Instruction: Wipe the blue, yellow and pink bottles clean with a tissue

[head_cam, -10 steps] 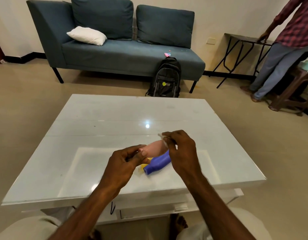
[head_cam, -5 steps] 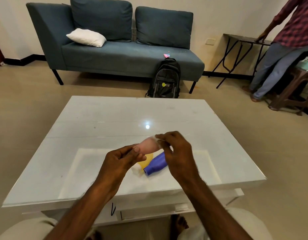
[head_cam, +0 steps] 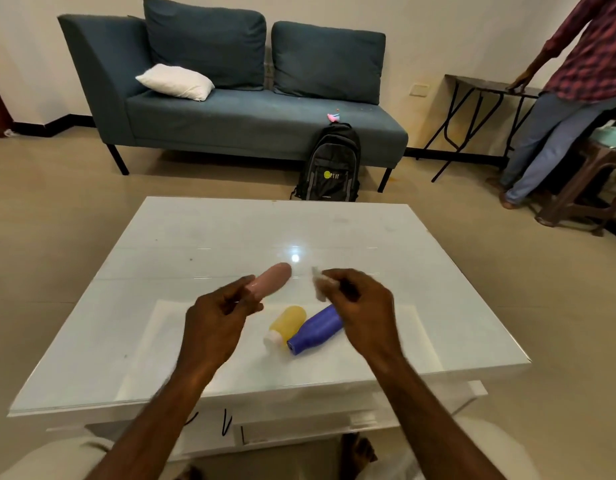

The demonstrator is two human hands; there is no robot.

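My left hand (head_cam: 218, 315) grips the pink bottle (head_cam: 273, 278) by its cap end and holds it tilted above the white table (head_cam: 161, 306). A small crumpled white tissue (head_cam: 319, 285) is pinched in my right hand (head_cam: 360, 306), a short gap to the right of the pink bottle and not touching it. On the table below lie the yellow bottle (head_cam: 288, 322) with its white cap and the blue bottle (head_cam: 317, 330), side by side and touching. My right hand covers the far end of the blue bottle.
A blue sofa (head_cam: 237, 119) with a white pillow (head_cam: 174, 81) stands beyond the table, a black backpack (head_cam: 330, 164) leaning against it. A person in a checked shirt (head_cam: 569, 98) stands at the right by a folding table (head_cam: 472, 116) and a brown stool (head_cam: 590, 181).
My right hand with the tissue has come off the pink bottle and moved right. The pink bottle has swung up and away, uncovering the yellow and blue bottles.
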